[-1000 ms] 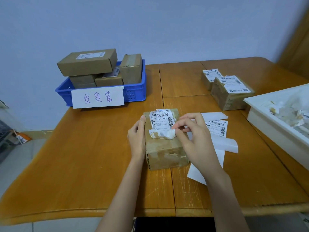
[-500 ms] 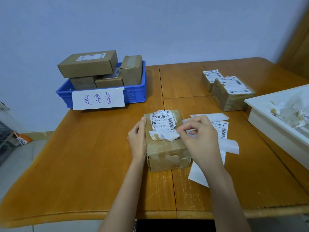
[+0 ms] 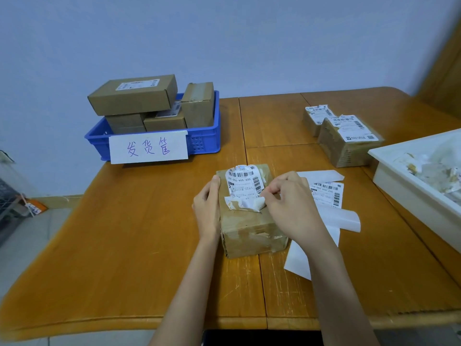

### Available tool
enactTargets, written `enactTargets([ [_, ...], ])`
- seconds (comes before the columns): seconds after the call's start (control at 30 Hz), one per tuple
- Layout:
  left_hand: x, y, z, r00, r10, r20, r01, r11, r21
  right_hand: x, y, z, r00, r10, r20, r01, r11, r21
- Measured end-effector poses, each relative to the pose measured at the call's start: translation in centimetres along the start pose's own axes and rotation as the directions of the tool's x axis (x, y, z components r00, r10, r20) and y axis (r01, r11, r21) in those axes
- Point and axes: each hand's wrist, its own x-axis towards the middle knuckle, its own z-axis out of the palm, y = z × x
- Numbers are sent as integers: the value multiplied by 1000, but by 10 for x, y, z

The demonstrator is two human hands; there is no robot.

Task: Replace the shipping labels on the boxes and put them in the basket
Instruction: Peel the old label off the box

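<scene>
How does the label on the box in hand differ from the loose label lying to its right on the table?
The label on the box is crumpled, its near edge peeled up and pinched by the right hand; the loose label lies flat and untouched. The box's label sticks to the box, which the left hand steadies; the loose one rests on white backing sheets. Both are white with barcodes.

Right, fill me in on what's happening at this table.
A person is peeling the old label off a taped box. The left hand steadies the box's side while the right hand pinches the label's lifted lower edge. Most of the label is stuck on. Fresh labels lie alongside; the blue basket already holds boxes.
</scene>
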Motion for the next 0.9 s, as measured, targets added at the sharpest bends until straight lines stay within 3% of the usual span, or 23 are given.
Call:
enactTargets([
  [0.3, -2, 3, 2, 1000, 10, 4, -11, 1000, 2, 3, -2, -1, 983, 124, 138, -152, 965, 213],
  [0.43, -2, 3, 1, 1000, -11, -11, 11, 1000, 14, 3, 4, -7, 960, 228, 159, -278, 793, 542],
  [0.53, -4, 5, 1, 1000, -15, -8, 15, 1000, -9, 5, 4, -4, 975, 224, -3, -202, 887, 415],
  [0.67, -5, 7, 1, 1000, -16, -2, 16, 1000, -24, 13, -6, 3, 989, 144, -33, -134, 967, 217],
  [0.9, -4, 7, 1, 1000, -2, -15, 2, 1000, -6, 20, -12, 9, 992, 127, 28, -128, 911, 391],
])
